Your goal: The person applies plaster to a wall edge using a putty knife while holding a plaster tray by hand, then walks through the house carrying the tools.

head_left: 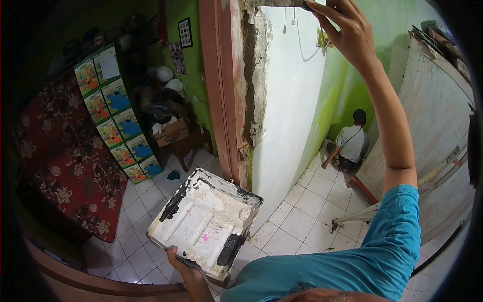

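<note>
A rectangular, paint-crusted tray (232,247), ribbed inside, is gripped at its near rim by the left hand (186,272), above floor tiles (313,214) running past a rough plaster edge (258,80); whether the raised right hand (352,32) grips anything, I cannot tell.

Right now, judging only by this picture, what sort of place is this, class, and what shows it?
Probably a home under repair: the patterned drawers suggest living space, while the rough plaster and the smeared tray in the left hand suggest repairs.
</note>
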`<state>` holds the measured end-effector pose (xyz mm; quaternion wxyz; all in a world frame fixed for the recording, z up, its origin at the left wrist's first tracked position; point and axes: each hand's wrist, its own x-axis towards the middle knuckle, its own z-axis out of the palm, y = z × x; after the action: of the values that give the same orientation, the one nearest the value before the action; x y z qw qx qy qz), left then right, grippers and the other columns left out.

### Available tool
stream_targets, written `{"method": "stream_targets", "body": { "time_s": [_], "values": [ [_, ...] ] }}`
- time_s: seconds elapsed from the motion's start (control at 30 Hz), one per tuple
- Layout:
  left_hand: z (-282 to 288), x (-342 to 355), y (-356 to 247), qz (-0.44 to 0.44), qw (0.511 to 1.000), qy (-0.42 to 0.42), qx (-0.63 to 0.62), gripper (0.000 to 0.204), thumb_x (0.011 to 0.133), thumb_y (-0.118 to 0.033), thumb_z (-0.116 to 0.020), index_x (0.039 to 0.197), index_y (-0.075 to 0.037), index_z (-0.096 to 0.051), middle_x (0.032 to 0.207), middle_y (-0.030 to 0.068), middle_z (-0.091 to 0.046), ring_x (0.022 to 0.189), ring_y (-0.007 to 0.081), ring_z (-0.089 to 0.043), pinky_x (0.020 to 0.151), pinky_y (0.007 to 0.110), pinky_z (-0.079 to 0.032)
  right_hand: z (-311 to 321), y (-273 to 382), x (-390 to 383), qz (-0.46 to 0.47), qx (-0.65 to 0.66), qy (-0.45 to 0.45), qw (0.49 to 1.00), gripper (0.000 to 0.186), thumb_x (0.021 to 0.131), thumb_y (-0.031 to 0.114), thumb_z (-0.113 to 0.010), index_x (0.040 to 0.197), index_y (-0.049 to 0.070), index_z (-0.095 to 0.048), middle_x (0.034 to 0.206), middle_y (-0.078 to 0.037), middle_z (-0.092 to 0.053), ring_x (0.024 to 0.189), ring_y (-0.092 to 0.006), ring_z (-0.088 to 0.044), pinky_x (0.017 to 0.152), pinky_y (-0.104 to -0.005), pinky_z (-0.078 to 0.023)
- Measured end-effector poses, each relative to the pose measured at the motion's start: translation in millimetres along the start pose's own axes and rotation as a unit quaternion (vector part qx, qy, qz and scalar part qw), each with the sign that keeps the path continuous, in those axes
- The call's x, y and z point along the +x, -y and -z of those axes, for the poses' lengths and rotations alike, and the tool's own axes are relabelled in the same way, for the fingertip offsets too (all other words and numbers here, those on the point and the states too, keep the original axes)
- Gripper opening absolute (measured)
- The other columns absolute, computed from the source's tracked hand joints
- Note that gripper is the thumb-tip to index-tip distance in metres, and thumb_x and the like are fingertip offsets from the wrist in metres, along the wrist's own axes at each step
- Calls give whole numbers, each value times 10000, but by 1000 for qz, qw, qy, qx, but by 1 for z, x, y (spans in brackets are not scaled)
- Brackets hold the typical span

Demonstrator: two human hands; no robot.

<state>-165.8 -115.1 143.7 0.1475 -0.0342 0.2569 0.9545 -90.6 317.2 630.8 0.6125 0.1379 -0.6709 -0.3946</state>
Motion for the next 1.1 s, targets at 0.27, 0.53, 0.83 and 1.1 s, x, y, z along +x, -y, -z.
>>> {"method": "stream_targets", "body": {
  "time_s": [0.27, 0.53, 0.83, 1.1],
  "values": [
    [-2, -5, -4, 6, 1000, -10, 21, 838, 750, -352, -577, 1505, -44, -382, 1438, 197, -494, 1306, 397, -520, 1066, 519, -469, 15, 14, 5, -17, -6, 33, 999, 209, 878, 73, -745, 1077, 121, -789, 882, -56, -595, 807, -207, -554, 671, -346, -516],
    [-4, -8, -8, 3, 1000, 11, 5, 826, 759, -370, -561, 1497, -41, -391, 1420, 187, -505, 1302, 391, -520, 1070, 516, -460, 14, 14, 11, -8, -21, 24, 999, 184, 879, 69, -742, 1052, 108, -788, 894, -57, -592, 799, -208, -542, 679, -344, -512],
    [6, -10, -13, 4, 1000, -12, 14, 798, 782, -378, -537, 1491, -41, -398, 1414, 177, -508, 1290, 374, -528, 1071, 507, -454, 28, 11, 27, -3, -21, 16, 1000, 193, 870, 58, -747, 1051, 110, -789, 878, -55, -587, 806, -209, -558, 685, -338, -514],
    [-10, -15, -17, -5, 999, 36, 6, 803, 793, -377, -520, 1508, -39, -386, 1447, 186, -488, 1327, 385, -501, 1077, 514, -448, 17, 20, 19, -12, -17, 31, 999, 206, 862, 54, -750, 1053, 120, -792, 880, -60, -598, 814, -211, -570, 675, -349, -523]
  ]
}}
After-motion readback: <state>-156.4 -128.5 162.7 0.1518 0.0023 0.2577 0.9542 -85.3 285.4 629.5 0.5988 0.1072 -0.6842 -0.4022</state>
